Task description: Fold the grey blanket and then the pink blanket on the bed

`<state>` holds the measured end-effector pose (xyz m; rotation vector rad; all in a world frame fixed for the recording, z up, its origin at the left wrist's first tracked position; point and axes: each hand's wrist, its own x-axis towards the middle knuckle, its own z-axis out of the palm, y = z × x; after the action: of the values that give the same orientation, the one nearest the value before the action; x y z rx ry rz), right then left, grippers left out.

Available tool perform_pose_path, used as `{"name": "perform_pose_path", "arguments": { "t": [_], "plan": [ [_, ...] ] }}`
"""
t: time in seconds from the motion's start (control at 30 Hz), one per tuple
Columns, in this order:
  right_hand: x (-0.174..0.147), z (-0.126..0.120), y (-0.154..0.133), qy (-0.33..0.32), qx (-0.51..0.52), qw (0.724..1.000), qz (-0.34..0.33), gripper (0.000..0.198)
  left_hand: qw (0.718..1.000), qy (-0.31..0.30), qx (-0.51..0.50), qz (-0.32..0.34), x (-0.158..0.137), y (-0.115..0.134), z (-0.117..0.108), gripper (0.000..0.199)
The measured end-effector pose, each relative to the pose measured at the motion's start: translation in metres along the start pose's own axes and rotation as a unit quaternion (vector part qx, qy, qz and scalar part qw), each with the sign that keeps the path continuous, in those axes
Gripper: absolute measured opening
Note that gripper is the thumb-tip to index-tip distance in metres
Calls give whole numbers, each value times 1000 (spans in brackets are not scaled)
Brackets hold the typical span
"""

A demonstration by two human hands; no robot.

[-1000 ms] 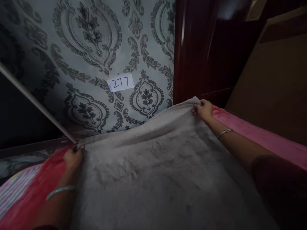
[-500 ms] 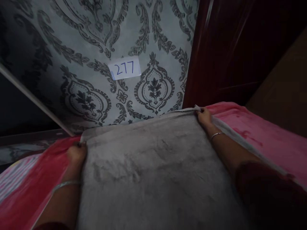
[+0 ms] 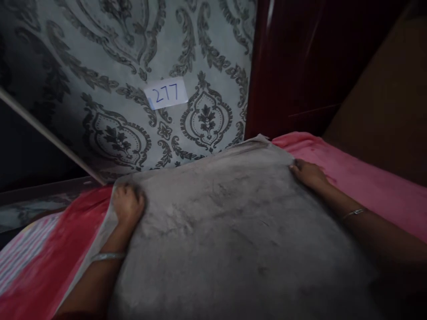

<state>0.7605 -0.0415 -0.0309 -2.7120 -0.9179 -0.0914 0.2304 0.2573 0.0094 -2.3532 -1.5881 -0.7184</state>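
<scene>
Both hands lower on plush blanket (image 3: 233, 231)

A blanket (image 3: 227, 231) lies spread over a bedsheet (image 3: 360, 182), which shows to its left and right. Beyond its far edge stands a wall (image 3: 100, 66) bearing a label (image 3: 166, 93), with a wooden panel (image 3: 293, 66) to the right.

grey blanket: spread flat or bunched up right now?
Spread. The grey blanket lies broad over the pink bedding, only shallow wrinkles. Left hand and right hand rest on its far corners; how many layers, cannot tell.
</scene>
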Motion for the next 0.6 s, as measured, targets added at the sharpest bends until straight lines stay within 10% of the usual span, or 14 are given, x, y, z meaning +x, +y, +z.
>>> {"name": "perform_pose_path", "arguments": {
  "t": [0.23,0.6],
  "plan": [
    [-11,-23,4,-16,30,993,113,39,919,-197,-117,321,-78,119,2,64],
    [-14,-15,19,-6,37,991,125,40,914,-235,-72,323,-111,150,-4,68]
  ]
}}
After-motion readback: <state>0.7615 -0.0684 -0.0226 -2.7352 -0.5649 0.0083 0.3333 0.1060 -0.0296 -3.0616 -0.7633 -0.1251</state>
